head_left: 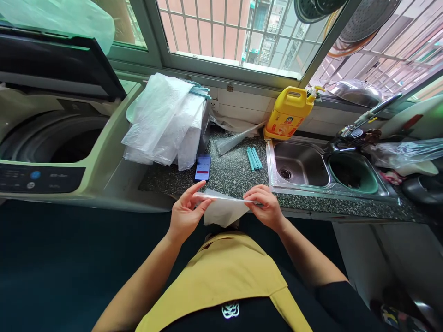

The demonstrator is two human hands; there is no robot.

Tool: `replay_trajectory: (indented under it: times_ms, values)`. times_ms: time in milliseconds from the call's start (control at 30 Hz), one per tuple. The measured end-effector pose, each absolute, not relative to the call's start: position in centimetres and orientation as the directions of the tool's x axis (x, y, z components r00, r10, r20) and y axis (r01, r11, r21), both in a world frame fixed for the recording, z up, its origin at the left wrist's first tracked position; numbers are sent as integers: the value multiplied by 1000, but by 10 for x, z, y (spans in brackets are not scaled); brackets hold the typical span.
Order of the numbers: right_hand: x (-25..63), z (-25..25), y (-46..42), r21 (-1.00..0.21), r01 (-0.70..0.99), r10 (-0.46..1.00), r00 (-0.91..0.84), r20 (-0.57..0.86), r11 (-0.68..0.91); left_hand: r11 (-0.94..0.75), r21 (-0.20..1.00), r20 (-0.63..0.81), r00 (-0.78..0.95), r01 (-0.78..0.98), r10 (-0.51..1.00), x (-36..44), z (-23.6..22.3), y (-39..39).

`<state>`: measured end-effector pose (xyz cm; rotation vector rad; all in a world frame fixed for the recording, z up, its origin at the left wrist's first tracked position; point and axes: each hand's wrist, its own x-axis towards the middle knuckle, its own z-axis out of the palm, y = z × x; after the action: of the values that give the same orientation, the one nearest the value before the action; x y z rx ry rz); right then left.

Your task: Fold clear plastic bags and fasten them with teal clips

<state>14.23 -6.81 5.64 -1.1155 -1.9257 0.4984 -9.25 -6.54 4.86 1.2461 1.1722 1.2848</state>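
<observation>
A translucent white plastic bag (224, 213) is stretched between my two hands at the counter's front edge, its lower part hanging down. My left hand (188, 210) pinches the top edge at its left end, thumb against fingers. At the right end, the fingers of my right hand (266, 206) are closed on the same edge. Just beyond my left hand a phone (202, 168) lies on the speckled counter (226, 171), its screen lit. Several teal strips (254, 159) lie in a small bunch farther off, left of the sink. A clear plastic piece (238, 139) rests behind them.
A pile of similar plastic bags (162, 120) stands at the back left, with more teal strips (200, 90) on top. To the left is an open washing machine (104, 152). A yellow jug (288, 113) stands behind the steel double sink (301, 161), with a faucet (356, 124).
</observation>
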Motion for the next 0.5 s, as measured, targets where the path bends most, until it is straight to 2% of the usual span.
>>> replay_trajectory:
  times_ms: [167, 400, 500]
  values:
    - [141, 54, -68, -741, 471, 878, -250, 408, 478, -52, 998, 52, 18, -39, 998, -93, 53, -62]
    - [143, 59, -63, -683, 527, 861, -358, 362, 506, -14, 998, 17, 47, -59, 999, -91, 56, -60]
    - [137, 66, -56, -623, 557, 833, -422, 358, 549, -4, 999, 10, 129, -42, 992, -85, 57, -60]
